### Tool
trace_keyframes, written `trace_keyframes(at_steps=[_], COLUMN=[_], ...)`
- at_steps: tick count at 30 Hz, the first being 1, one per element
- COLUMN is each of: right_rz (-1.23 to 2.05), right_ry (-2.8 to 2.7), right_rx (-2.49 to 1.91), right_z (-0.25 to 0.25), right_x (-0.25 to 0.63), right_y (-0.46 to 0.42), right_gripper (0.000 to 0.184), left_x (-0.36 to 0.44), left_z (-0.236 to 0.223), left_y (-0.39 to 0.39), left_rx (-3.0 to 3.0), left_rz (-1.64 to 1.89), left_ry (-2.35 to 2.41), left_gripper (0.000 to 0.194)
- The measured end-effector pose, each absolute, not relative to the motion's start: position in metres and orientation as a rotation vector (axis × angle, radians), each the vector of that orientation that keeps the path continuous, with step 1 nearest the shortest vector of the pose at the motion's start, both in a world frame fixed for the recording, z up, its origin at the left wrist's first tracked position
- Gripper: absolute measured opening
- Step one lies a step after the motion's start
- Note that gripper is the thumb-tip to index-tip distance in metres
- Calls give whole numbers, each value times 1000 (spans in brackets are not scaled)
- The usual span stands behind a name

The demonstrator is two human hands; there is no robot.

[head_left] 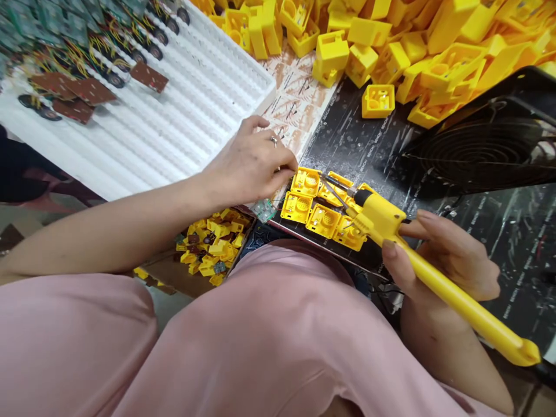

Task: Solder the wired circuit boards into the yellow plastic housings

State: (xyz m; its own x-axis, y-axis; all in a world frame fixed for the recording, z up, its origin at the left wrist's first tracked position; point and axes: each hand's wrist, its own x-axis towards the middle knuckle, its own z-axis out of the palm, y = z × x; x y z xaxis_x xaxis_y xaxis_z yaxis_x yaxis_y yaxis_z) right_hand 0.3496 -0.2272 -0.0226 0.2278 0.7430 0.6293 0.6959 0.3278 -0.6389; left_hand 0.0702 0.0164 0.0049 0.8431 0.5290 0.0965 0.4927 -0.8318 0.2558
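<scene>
My right hand (pixel 447 255) is wrapped round the handle of a yellow soldering iron (pixel 452 284). The iron's thin metal tip and a feed tube reach over a cluster of small open yellow plastic housings (pixel 324 220) at the table's edge. At the cluster's upper left corner, beside one housing (pixel 306 181), the thumb and forefinger of my left hand (pixel 256 159) are pinched together. What lies between those fingertips is too small to make out. Just below that hand, a small green circuit board (pixel 263 210) with thin wires sits at the edge.
A white ridged foam tray (pixel 182 110) at the left carries circuit boards with wires, round black parts and brown boards (pixel 149 77). Many yellow housings (pixel 369 58) are heaped at the back. A black fan (pixel 486 139) stands at the right. Below the table, a box holds yellow parts (pixel 217 243).
</scene>
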Motion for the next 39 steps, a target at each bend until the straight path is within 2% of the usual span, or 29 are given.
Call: trace_keyframes(at_steps=[2,5,12,19,26,33,36,39], right_rz=[-36,-93,14,-139,52,41,43,12], right_ry=[-1536,-1637,-1707,-1786,-1735,-1712,-1680,-1690], right_rx=[-1340,-1309,-1292,-1234,-1375,-1304,-1291,-1319], right_z=[-20,-15,-3,0,9,14,10,1], right_x=[346,339,327,321,336,337,336,338], right_y=[-219,-208,-199,-184,-200,-199,-201,-205], right_gripper=[69,62,24,28,20,21,28,42], left_x=[78,85,93,100,98,100,99,93], left_z=[2,6,14,11,7,9,11,15], left_y=[7,3,6,11,15,17,15,11], left_rx=[2818,2813,2812,2839,2837,2813,2793,2761], left_rz=[198,90,-14,-19,-29,-86,-79,-63], left_ry=[851,899,846,812,826,842,859,883], left_gripper=[32,33,33,30,31,35,34,35])
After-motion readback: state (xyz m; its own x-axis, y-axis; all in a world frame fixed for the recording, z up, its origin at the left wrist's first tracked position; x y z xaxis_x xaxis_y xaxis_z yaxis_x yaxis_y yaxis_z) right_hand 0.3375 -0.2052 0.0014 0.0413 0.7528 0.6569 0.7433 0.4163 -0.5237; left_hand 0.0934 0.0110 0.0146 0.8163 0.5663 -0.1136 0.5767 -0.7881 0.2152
